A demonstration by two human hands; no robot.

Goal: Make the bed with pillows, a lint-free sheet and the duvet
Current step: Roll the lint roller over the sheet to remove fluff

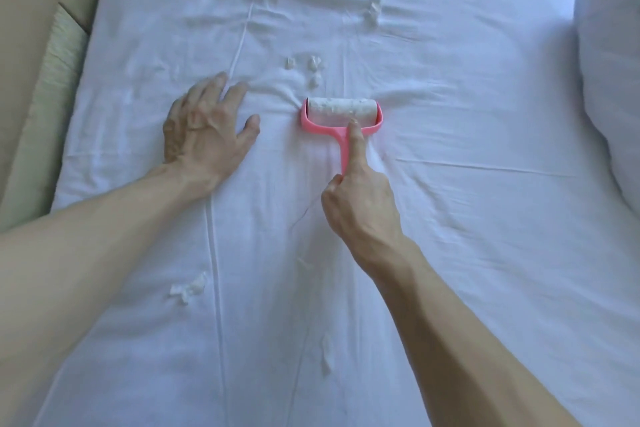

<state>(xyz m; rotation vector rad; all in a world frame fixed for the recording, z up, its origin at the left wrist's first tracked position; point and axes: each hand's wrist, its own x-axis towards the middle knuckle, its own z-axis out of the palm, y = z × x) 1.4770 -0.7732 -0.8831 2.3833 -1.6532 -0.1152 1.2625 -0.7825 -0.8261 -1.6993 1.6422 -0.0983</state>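
Head view showed the fingers [355, 139] of the right hand [360, 201] curled round the handle of the pink lint roller [341, 113], index finger straight along it, roller down on the white sheet [450, 218]. The left hand [204, 125] lay flat nearby, fingers spread wide. Lint tufts [313, 68] lay just ahead; a pillow [609, 80] rested at the right.

Creased cloth sheet [450, 253]; pink plastic lint roller [341, 114]

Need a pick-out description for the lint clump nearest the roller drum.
Start at the white sheet, then find the pink lint roller at its middle, held by the right hand. Just beyond the roller's drum lies a small white lint clump; its two cluster mates sit farther from the drum.
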